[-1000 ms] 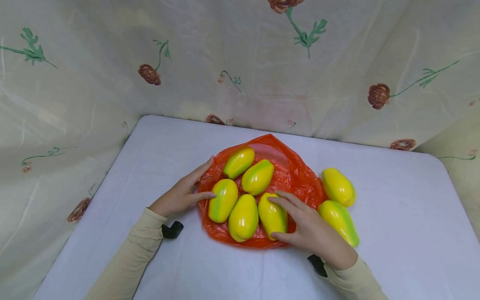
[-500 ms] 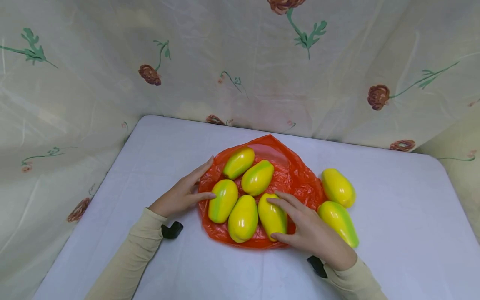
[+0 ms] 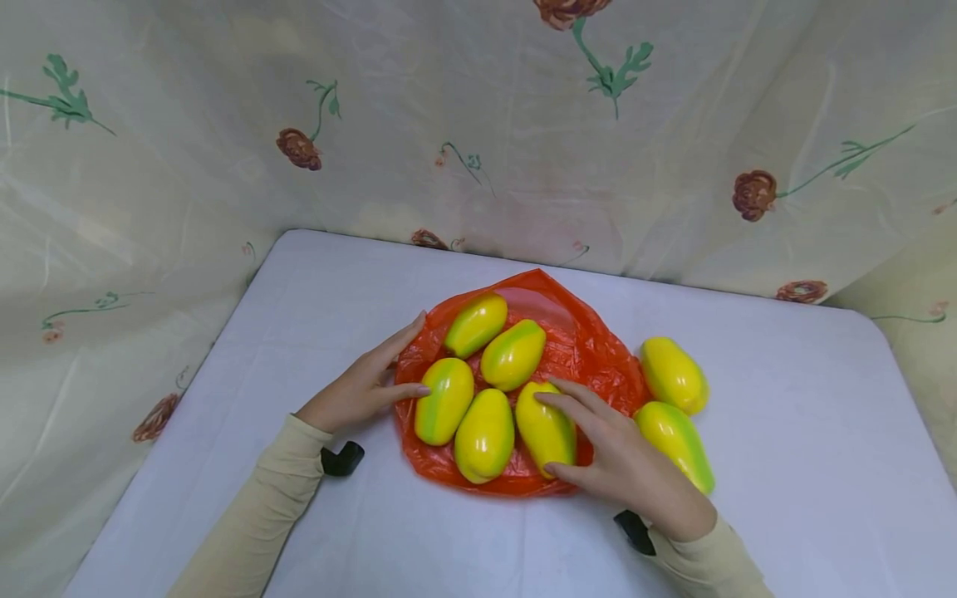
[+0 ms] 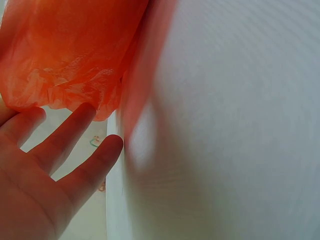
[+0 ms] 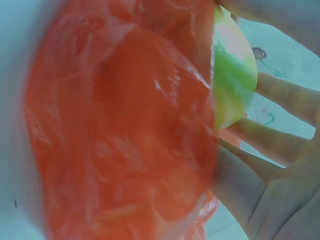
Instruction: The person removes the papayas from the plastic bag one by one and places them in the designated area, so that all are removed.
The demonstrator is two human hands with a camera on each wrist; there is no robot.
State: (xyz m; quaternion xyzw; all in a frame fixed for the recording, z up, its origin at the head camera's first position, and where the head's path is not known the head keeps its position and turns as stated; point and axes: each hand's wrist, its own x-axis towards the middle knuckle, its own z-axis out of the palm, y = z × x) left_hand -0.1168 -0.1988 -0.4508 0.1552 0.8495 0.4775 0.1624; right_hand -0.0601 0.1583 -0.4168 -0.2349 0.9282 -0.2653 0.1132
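Note:
Several glossy yellow-green mangoes lie in an open red plastic bag [image 3: 591, 357] in the head view. My right hand [image 3: 624, 457] grips the nearest right mango [image 3: 546, 428], fingers over its far end and thumb at its near end. In the right wrist view, red plastic hides part of that mango [image 5: 232, 75]. On the left, my left hand [image 3: 366, 386] steadies the bag, its fingers spread along the outside and its thumb reaching over the edge onto the left mango [image 3: 444, 399]. The left wrist view shows slightly bent fingertips at the bag [image 4: 100, 50].
Two more mangoes, a far one [image 3: 673, 374] and a near one [image 3: 675, 440], lie on the white table [image 3: 807, 432] right of the bag. A floral curtain [image 3: 478, 124] hangs behind the table and along its left side.
My right hand and the mango in its grip have shifted very slightly right. The left hand, the bag and the other mangoes stay practically where they were.

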